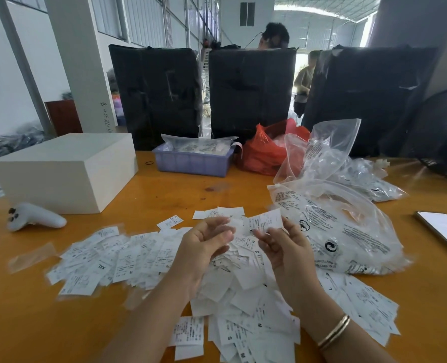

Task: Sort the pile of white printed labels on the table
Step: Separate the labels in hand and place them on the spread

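Orange wood table [164,195], glossy, and it's covered in paper right now. Far left there's a white controller-looking gadget [35,216] lying on its side, with a big white box [65,171] just behind it. Then the spread-out labels [107,258] start, a loose row fanned across the table, one reading XXL. A purple plastic bin [192,162] with bagged stuff in it sits at the back, and a red plastic bag [266,153] is right beside it.

My left hand [204,247] is up over the middle of the mess, fingers curled loosely with the thumb apart from them. Honestly it's blurry there, so I can't tell if it's got anything pinched or is just touching the edge of a slip. My right hand [285,247] is clearer: thumb and fingertips closed on one label [265,222], held up off the table, print facing me. Gold bangles [333,331] are on that wrist.

The main pile of labels [246,289] sits under and between both hands and runs down to the near edge, with S and M showing on a few. To the right are crinkly clear plastic bags [340,231] with black print, lying on the table and touching the pile. A phone [445,231] lies flat far right, well apart from the labels.
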Tool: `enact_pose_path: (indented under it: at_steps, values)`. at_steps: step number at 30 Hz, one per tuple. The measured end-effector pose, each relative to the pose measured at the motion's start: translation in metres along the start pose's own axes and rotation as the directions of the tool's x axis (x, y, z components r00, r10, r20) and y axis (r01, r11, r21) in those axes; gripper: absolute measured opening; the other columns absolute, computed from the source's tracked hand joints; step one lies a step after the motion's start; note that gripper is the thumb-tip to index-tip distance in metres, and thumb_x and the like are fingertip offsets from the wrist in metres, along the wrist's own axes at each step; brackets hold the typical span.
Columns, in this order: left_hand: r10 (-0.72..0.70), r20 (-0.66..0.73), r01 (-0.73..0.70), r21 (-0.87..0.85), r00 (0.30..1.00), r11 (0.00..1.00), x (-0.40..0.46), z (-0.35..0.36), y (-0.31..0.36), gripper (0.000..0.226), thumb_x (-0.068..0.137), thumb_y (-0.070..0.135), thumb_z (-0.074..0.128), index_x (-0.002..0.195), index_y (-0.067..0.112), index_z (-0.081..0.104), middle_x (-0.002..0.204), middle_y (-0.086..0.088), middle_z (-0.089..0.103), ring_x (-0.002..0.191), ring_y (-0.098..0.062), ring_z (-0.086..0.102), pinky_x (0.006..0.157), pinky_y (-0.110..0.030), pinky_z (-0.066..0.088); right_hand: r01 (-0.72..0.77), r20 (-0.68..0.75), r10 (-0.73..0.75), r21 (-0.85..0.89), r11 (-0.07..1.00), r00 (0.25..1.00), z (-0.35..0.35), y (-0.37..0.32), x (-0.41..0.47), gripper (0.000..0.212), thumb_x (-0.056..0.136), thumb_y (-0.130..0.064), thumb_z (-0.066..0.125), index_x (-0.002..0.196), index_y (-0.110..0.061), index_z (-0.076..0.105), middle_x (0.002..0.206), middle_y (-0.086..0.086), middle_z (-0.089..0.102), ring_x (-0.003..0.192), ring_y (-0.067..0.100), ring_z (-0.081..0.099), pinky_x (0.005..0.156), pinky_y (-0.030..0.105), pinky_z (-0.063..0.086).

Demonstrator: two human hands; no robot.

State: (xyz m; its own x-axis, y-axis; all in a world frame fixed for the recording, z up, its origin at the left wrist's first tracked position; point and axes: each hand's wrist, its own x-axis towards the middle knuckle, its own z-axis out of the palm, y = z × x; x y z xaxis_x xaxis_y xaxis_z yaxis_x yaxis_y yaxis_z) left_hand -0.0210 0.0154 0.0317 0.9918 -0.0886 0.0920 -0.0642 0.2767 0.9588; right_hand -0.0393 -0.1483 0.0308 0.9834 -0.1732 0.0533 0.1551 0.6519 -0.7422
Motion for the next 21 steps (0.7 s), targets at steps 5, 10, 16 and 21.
enact_pose_path:
  at_steps: [5, 10, 16, 21]
  values:
    - [0.018, 0.008, -0.018, 0.024, 1.000, 1.000, -0.0007, 0.0004, -0.0008, 0.029, 0.082, 0.001, 0.068, 0.094, 0.027, 0.072, 0.099, 0.001, 0.074, 0.093, -0.013, 0.070, 0.067, -0.017, 0.053, -0.035, 0.012, 0.035, 0.021, 0.999, 0.999, 0.0024, -0.0010, -0.0012, 0.015, 0.079, 0.006, 0.061, 0.079, -0.009, 0.065, 0.071, 0.010, 0.067, 0.072, 0.020, 0.070, 0.057, 0.020, 0.054]
    - [0.050, 0.015, -0.051, 0.014, 0.999, 0.999, -0.0014, 0.0021, -0.0026, 0.031, 0.086, -0.003, 0.062, 0.103, 0.023, 0.069, 0.099, -0.002, 0.074, 0.093, -0.017, 0.071, 0.070, -0.016, 0.053, -0.036, -0.017, 0.036, -0.003, 0.999, 0.999, 0.0021, -0.0012, -0.0027, 0.015, 0.074, -0.006, 0.068, 0.072, -0.014, 0.056, 0.057, 0.006, 0.059, 0.068, 0.021, 0.070, 0.054, 0.020, 0.053]
    - [0.049, -0.008, -0.049, -0.049, 0.999, 0.998, -0.0007, 0.0022, 0.0002, 0.026, 0.090, 0.000, 0.059, 0.107, 0.017, 0.067, 0.099, -0.004, 0.075, 0.092, -0.018, 0.072, 0.068, -0.015, 0.053, 0.002, -0.046, -0.006, -0.087, 0.996, 0.999, 0.0033, -0.0002, -0.0050, 0.015, 0.082, -0.002, 0.064, 0.077, -0.011, 0.054, 0.061, 0.010, 0.060, 0.069, 0.024, 0.070, 0.055, 0.022, 0.054]
    - [0.070, -0.013, -0.070, -0.020, 0.997, 0.997, -0.0023, 0.0025, 0.0028, 0.017, 0.090, 0.009, 0.061, 0.100, 0.017, 0.072, 0.096, -0.003, 0.075, 0.092, -0.017, 0.072, 0.070, -0.016, 0.054, 0.033, -0.038, -0.037, -0.106, 0.994, 0.999, 0.0060, -0.0018, -0.0082, 0.015, 0.085, -0.002, 0.063, 0.077, -0.011, 0.054, 0.062, 0.010, 0.061, 0.069, 0.024, 0.070, 0.055, 0.022, 0.054]
